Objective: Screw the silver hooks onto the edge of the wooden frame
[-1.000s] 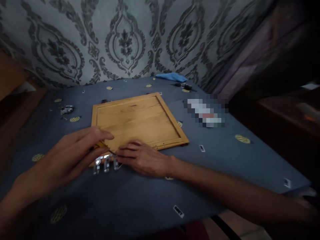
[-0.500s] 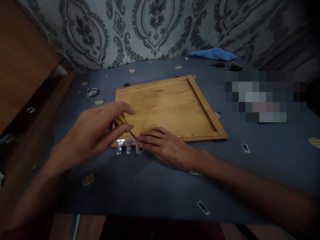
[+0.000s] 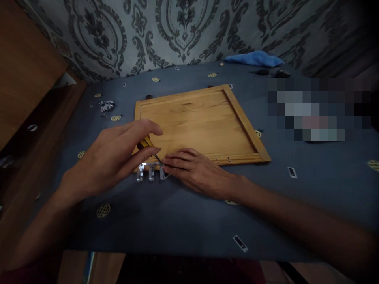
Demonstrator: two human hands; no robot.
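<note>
My left hand (image 3: 108,157) is curled round the yellow and black handle of a screwdriver (image 3: 145,142). Its shaft slants down to the right, and the tip meets the fingertips of my right hand (image 3: 198,171). A silver metal hook rail (image 3: 151,170) lies along the near edge of a framed wooden board (image 3: 192,122), its hooks hanging toward me. My right hand's fingers are together and pressed on the rail's right end, covering it. Whether a screw sits under the screwdriver tip I cannot make out.
More silver hooks (image 3: 107,105) and small loose screws lie at the back left on the dark patterned tablecloth (image 3: 189,225). A blue cloth (image 3: 254,58) and a dark object (image 3: 275,73) are at the back right. Wooden furniture (image 3: 28,71) stands on the left.
The view has shifted slightly, so the board and table sit a little higher. Both hands keep their places at the hook rail, with the screwdriver still in my left hand.
</note>
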